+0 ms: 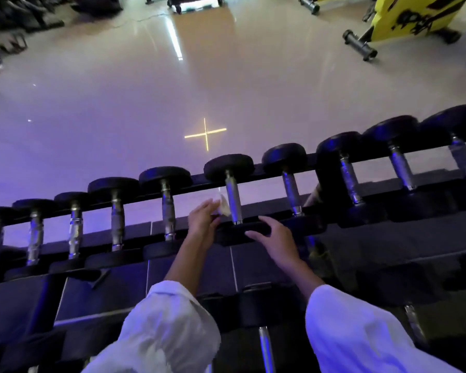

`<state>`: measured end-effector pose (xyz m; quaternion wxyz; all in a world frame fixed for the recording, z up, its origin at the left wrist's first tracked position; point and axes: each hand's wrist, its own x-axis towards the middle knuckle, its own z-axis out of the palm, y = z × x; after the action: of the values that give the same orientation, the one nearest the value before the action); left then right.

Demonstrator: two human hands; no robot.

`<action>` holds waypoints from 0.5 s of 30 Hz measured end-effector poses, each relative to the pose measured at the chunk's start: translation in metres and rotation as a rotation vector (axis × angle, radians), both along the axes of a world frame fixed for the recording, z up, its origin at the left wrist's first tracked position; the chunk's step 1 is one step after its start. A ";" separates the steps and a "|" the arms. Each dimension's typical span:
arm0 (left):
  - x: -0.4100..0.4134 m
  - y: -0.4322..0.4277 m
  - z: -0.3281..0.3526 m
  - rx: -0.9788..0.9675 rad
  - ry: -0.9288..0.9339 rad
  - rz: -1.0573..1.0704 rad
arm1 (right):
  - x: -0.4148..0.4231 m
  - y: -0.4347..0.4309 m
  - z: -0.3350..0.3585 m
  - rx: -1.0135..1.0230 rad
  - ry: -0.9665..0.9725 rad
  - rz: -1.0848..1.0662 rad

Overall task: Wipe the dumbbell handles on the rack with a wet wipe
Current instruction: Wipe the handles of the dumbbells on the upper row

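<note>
On my feed the left hand [203,222] was half open, fingers mostly straight, and pinched a crumpled wet wipe [223,208] at the fingertips. The wipe was right against the left side of one chrome handle [233,200]; I could not tell if it wrapped round it. That handle belonged to a dumbbell [228,166] near the middle of the top row.

The right hand [275,238] was spread, fingers slightly bent, and rested on the dumbbell's near head [234,234]; it gripped nothing. Both sleeves [172,327] were white.

The rack [310,159] held a full row of black-headed dumbbells across the top tier, handles pointing away from me, heads growing bigger toward the right. I saw more dumbbells on a lower tier [264,345], mostly hidden by the arms. Beyond the rack I saw glossy floor [145,103] and a yellow machine [414,14].
</note>
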<state>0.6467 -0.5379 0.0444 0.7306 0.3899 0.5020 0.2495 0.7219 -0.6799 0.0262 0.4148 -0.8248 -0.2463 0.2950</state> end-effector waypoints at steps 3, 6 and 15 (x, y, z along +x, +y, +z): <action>0.026 0.002 -0.003 0.198 0.116 -0.003 | 0.009 0.006 -0.014 -0.066 0.109 0.056; 0.040 0.012 -0.017 0.444 0.316 -0.108 | 0.015 0.012 -0.025 -0.055 0.196 -0.032; 0.038 0.016 -0.046 0.957 0.516 -0.614 | 0.033 0.010 -0.041 -0.032 0.338 -0.109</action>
<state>0.6843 -0.5218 -0.0015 0.3685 0.8483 0.3598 0.1231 0.7549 -0.6701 -0.0143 0.4523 -0.7821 -0.1232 0.4105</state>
